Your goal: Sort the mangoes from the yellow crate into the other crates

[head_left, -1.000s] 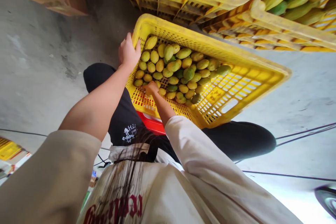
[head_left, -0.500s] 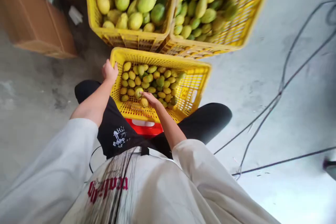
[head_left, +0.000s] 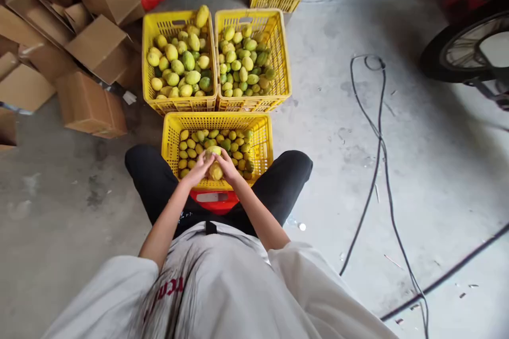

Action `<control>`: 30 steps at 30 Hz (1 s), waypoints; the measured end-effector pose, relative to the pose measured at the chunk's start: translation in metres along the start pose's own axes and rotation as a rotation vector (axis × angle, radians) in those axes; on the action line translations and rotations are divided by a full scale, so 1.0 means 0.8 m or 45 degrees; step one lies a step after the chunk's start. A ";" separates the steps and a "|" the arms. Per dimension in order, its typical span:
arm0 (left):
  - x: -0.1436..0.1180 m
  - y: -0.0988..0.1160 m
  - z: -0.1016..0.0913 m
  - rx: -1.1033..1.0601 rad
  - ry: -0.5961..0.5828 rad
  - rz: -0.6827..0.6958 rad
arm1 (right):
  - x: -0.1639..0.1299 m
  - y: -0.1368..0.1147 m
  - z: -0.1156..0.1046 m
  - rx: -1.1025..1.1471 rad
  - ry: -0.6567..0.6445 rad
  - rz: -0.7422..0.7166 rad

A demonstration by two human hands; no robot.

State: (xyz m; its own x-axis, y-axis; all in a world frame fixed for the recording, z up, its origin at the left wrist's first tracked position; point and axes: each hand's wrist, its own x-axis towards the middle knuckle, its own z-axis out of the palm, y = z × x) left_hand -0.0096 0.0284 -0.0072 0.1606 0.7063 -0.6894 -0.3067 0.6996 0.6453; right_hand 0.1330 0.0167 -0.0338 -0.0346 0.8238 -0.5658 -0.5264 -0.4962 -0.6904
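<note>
Just above the front of the low yellow crate (head_left: 166, 143), my left hand (head_left: 199, 168) and my right hand (head_left: 228, 167) come together around two oval fruits. The pale yellow-green fruit (head_left: 213, 151) is farther from me, between my fingertips. A yellower fruit (head_left: 216, 171) lies nearer to me, between my palms. Both hands are closed on this pair; which hand bears which fruit I cannot tell. Below them, many smaller-looking yellow and green fruits (head_left: 234, 146) cover the crate's bottom.
Two fuller yellow crates of fruit, left (head_left: 146, 82) and right (head_left: 287, 77), stand behind. Cardboard boxes (head_left: 93, 108) pile up at left. A black cable (head_left: 379, 143) lies on the floor at right, below a wheel (head_left: 457, 53). Something red (head_left: 214, 204) is under the near crate.
My left hand has let go of the crate's left rim and joined my right hand at the two fruits. The view has tilted up, showing more of the floor and boxes.
</note>
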 end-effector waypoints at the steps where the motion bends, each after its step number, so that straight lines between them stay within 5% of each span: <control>1: -0.012 -0.014 0.006 -0.021 -0.048 -0.034 | -0.012 0.000 0.000 0.003 -0.032 -0.021; 4: -0.041 -0.037 0.014 -0.041 -0.106 -0.063 | -0.044 0.003 -0.007 0.003 -0.068 -0.070; 9: -0.059 -0.037 0.006 0.082 -0.219 -0.078 | -0.057 0.006 -0.013 -0.063 0.012 -0.193; 14: -0.069 -0.022 -0.012 -0.039 -0.097 -0.129 | -0.053 -0.005 -0.017 0.174 0.125 -0.182; 20: -0.091 0.006 -0.026 -0.488 -0.030 -0.104 | -0.085 -0.020 -0.041 0.399 0.045 -0.058; 30: -0.084 0.005 -0.020 -0.669 0.120 -0.113 | -0.069 -0.015 -0.064 0.381 -0.132 0.129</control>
State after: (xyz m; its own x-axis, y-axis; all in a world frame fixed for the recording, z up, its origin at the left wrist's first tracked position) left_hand -0.0368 -0.0179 0.0362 0.1299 0.6176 -0.7757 -0.7278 0.5907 0.3484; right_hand 0.1847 -0.0363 -0.0172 -0.1777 0.8055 -0.5653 -0.7415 -0.4873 -0.4613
